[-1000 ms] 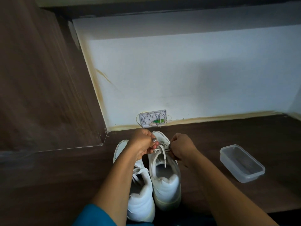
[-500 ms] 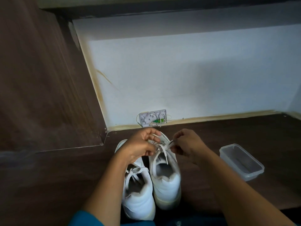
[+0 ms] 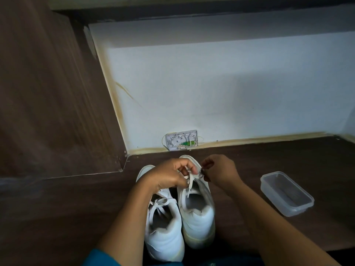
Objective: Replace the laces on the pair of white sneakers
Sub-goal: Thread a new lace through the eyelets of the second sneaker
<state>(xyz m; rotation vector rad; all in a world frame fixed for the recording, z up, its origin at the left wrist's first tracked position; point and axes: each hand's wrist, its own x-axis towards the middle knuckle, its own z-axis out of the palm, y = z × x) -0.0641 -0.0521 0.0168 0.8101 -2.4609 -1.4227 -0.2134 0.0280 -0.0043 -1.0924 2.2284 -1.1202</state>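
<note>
While my left hand and right hand are pinching the lace, careless tugging is risking tipping the right sneaker.

Standing here, I can't read a single word: no lettering, brand or number shows clearly on the white sneakers, the clear plastic container or the small open wall box. There's a faint pale mark on the dark cloth at the bottom edge, but it's too small and blurred to make out.
</note>
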